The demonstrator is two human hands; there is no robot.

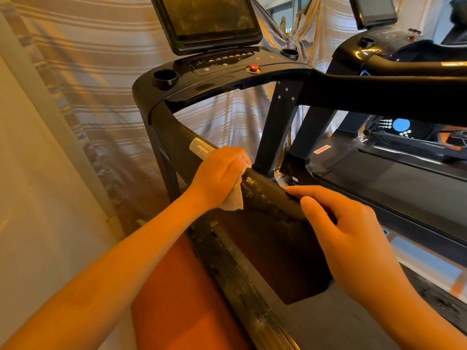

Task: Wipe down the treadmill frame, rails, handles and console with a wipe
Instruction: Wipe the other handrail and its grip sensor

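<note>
- The step in hand is the handles: the left handrail of the treadmill is being wiped, well below the console.
- The left hand is clenched round the rail with the wipe bunched under its palm. A corner of the wipe hangs out below the hand.
- The right hand grasps the near end of the same rail, fingers curled over the top and thumb on the near face. It looks to be steadying the rail rather than cleaning.
- Between the two hands the rail shows pale flecks and a scuffed, dull surface, so this stretch looks not yet clean.
- The next move, as I judge it, calls for drawing the wipe along the rail toward the right hand with firm pressure, and the right hand giving way so the end gets covered too.
- The wipe looks crumpled and small, so refolding to a fresh face may help with the flecks.
- Much seems left: the side rail by the belt carries pale grit, the screen looks smeared, and the console panel shows no sign of wiping that I can tell.
- A second treadmill stands to the right, and a curtain hangs behind.
</note>
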